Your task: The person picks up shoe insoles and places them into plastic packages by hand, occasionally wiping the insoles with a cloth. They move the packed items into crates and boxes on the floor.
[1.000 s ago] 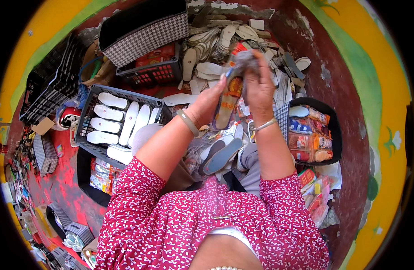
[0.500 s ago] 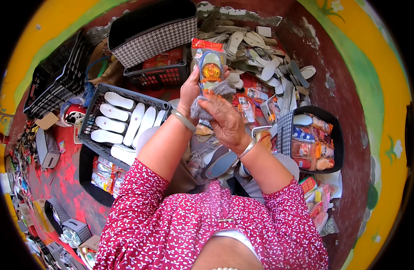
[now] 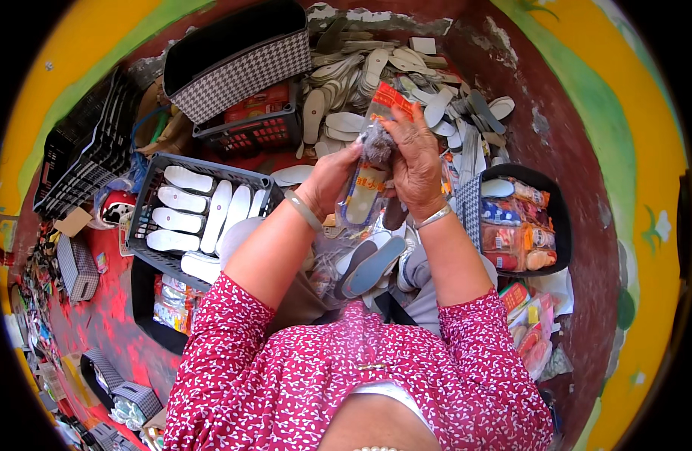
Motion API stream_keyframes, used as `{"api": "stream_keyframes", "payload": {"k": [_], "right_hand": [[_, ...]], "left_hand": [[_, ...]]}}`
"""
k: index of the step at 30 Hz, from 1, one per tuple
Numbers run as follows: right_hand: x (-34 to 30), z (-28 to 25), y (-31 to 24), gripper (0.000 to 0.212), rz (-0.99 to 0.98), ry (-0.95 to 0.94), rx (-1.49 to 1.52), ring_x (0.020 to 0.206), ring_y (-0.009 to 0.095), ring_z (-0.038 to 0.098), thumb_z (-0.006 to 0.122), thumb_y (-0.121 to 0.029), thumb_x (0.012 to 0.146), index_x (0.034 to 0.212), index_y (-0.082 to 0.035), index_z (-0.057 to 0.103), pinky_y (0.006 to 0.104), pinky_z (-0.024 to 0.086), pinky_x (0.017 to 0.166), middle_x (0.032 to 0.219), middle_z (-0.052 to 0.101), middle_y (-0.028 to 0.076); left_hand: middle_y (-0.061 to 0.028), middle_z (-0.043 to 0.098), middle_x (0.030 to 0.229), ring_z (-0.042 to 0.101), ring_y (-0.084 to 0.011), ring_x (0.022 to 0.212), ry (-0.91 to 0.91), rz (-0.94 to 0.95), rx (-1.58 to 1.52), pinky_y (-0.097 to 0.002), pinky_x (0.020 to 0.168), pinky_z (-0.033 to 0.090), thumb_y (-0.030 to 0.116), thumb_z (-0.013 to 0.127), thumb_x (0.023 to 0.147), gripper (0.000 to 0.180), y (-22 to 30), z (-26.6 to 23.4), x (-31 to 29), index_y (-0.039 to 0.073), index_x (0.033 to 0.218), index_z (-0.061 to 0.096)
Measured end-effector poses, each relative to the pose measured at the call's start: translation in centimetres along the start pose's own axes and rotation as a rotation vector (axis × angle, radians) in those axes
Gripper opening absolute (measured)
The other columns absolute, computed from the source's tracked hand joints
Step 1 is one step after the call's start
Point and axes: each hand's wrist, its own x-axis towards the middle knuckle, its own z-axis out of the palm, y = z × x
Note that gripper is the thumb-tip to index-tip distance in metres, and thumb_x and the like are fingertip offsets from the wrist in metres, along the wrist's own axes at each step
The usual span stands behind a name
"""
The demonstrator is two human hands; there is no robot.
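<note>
A clear plastic packet of insoles (image 3: 363,194) with a red top and a blue-edged pale insole inside is held up, tilted, in front of me. My left hand (image 3: 332,179) is closed on its left edge. My right hand (image 3: 417,161) is at the packet's upper right, fingers bent round a fuzzy grey cloth (image 3: 377,144) that lies against the packet's face. Part of the cloth is hidden by the fingers. Below the hands, a loose blue-grey insole (image 3: 376,267) lies on clear plastic wrapping between my legs.
At left stands a dark crate (image 3: 147,244) holding several white insoles. A houndstooth bin (image 3: 241,71) sits on another crate (image 3: 248,135). Loose insoles are heaped against the far wall (image 3: 436,64). At right, a houndstooth basket (image 3: 468,214) holds packaged insoles.
The packet has shifted right and now leans to the right. My right hand and the cloth have moved up across it, from near my left wrist to its upper part.
</note>
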Motion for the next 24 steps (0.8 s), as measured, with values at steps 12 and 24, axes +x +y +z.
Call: {"api": "stream_keyframes", "payload": {"k": [12,24], "right_hand": [[-0.1,-0.1,0.0,0.034,0.151,0.152,0.093,0.094,0.028,0.054,0.054,0.002,0.071,0.103,-0.008,0.062,0.0370,0.042,0.086,0.101,0.058,0.010],[0.7,-0.9,2.2,0.027,0.251,0.018,0.154,0.081,0.023,0.056,0.056,0.002,0.075,0.098,-0.006,0.064,0.0299,0.046,0.074,0.093,0.061,0.008]], "left_hand": [[-0.0104,0.053,0.118,0.055,-0.0204,0.105,0.028,0.168,0.429,-0.0336,0.091,0.044,0.007,0.061,0.077,0.063,-0.4,1.9,0.3,0.004,0.134,0.033],[-0.0092,0.029,0.140,0.036,-0.0219,0.126,-0.147,-0.107,0.468,-0.0397,0.099,0.038,-0.011,0.042,0.070,0.078,-0.8,2.0,-0.7,0.004,0.142,0.015]]}}
